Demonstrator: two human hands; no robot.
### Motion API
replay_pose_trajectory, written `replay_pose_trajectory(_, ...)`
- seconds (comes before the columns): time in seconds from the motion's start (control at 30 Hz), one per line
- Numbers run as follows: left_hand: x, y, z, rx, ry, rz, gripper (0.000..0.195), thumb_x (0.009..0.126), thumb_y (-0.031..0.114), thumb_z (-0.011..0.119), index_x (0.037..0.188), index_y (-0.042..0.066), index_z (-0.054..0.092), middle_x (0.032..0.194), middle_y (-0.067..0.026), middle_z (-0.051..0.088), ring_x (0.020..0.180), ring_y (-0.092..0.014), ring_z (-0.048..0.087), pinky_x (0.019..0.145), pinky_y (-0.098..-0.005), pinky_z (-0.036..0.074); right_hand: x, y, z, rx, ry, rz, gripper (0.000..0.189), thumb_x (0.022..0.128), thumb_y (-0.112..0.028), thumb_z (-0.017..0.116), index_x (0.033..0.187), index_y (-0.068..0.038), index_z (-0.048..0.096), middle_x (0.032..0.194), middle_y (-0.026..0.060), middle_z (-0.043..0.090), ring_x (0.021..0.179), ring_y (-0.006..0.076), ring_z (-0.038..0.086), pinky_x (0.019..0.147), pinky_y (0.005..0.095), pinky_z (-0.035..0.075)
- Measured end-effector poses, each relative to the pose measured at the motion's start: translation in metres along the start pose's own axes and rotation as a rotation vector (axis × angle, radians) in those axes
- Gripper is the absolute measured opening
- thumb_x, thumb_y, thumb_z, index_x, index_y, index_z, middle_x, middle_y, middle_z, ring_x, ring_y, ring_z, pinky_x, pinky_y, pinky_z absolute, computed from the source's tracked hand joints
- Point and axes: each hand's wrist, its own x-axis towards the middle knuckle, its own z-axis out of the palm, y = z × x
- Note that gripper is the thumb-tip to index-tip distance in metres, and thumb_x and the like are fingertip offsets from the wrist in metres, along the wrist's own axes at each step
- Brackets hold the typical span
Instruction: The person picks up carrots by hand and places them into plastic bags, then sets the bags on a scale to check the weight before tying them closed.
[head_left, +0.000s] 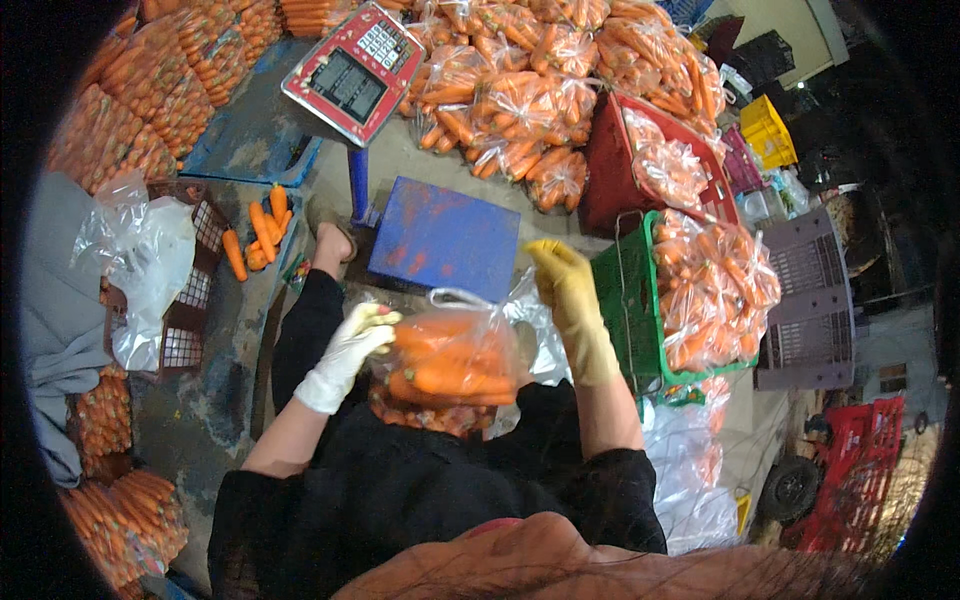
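A clear plastic bag of carrots (454, 364) is in front of me, over my lap. My left hand (352, 352), in a whitish glove, grips the bag's left side near its top. My right hand (566, 300), in a yellow glove, is raised to the right of the bag, its fingers bent; whether anything thin is between them cannot be told. A white loop (459, 299) stands at the top of the bag. Just beyond lies the blue platform (450, 236) of a scale, with its red keypad display (356, 71) on a blue post. Clear plastic (541, 330) shows under my right hand.
Bagged carrots (517, 97) are heaped beyond the scale. At right stand a red crate (607, 165) and a green crate (626, 300) holding bagged carrots. Loose carrots (262, 229) and a brown crate with plastic bags (150, 247) are at left, near stacked bags of carrots (150, 97).
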Motion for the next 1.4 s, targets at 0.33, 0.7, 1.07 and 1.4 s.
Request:
replay_pose_trajectory(0.33, -0.015, -0.044, -0.073, -0.147, 0.269, -0.181, 0.013, 0.09, 0.021, 0.051, 0.098, 0.011, 0.052, 0.091, -0.003, 0.063, 0.068, -0.009, 0.059, 0.058, -0.0209, 0.046, 0.18, -0.107, -0.088, -1.163, 0.656, -0.431, 0.034, 0.081, -0.031, 0.052, 0.107, -0.011, 0.061, 0.082, 0.0158, 0.066, 0.077, 0.0281, 0.065, 0.068, 0.036, 0.051)
replay_pose_trajectory(0.7, -0.016, -0.086, -0.031, -0.12, 0.045, -0.384, 0.015, 0.089, 0.022, 0.053, 0.096, 0.009, 0.054, 0.084, -0.005, 0.063, 0.064, -0.01, 0.059, 0.055, -0.0212, 0.047, 0.004, 0.274, -0.366, -1.622, -0.165, 0.309, 0.035, 0.078, -0.037, 0.056, 0.099, -0.009, 0.064, 0.097, 0.0157, 0.064, 0.089, 0.0315, 0.061, 0.076, 0.0402, 0.048)
replay_pose_trajectory(1.07, -0.041, -0.079, -0.013, 0.217, 0.14, -0.588, 0.021, 0.091, 0.024, 0.046, 0.092, 0.005, 0.054, 0.079, -0.0084, 0.062, 0.061, -0.013, 0.058, 0.054, -0.0234, 0.047, -0.006, 0.404, -0.186, -0.964, 0.682, 0.127, 0.062, 0.07, -0.012, 0.061, 0.129, -0.02, 0.044, 0.132, 0.0229, 0.04, 0.112, 0.0374, 0.049, 0.092, 0.0418, 0.042)
replay_pose_trajectory(1.4, -0.038, -0.079, -0.001, 0.235, 0.154, -0.515, 0.018, 0.093, 0.022, 0.045, 0.092, 0.006, 0.053, 0.079, -0.0066, 0.063, 0.061, -0.012, 0.059, 0.053, -0.0225, 0.048, 0.037, 0.349, -0.249, -0.914, 0.796, 0.176, 0.019, 0.077, -0.026, 0.056, 0.082, -0.01, 0.064, 0.091, 0.0159, 0.065, 0.081, 0.0342, 0.061, 0.073, 0.0422, 0.049)
